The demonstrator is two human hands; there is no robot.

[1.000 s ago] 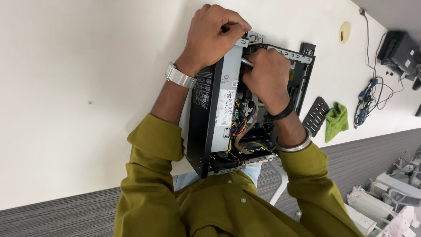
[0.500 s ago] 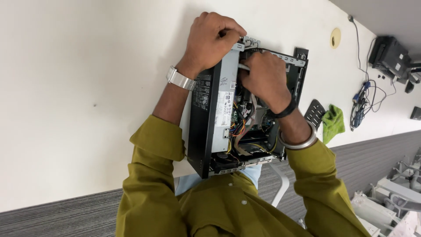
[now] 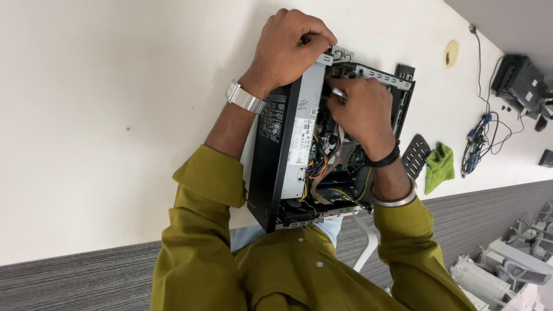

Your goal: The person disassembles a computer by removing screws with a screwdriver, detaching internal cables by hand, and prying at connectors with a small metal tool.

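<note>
Black and steel, the open computer case point(image 3: 276, 155) lay on the white table point(image 3: 115, 115), the left hand point(image 3: 291, 46) clenched on its far corner bracket, the right hand point(image 3: 363, 115) curled inside around a small metal part.

Bright, even light, soft shadows (slight stretching toward the edges).

I see an open desktop computer case point(image 3: 288, 155) lying at the near edge of the white table, its side panel off. Its black outer wall faces left, and next to it sits a grey metal power supply box point(image 3: 302, 124). Bundles of coloured wires point(image 3: 322, 167) fill the middle. A perforated metal rail point(image 3: 380, 76) runs along the far right corner.
</note>
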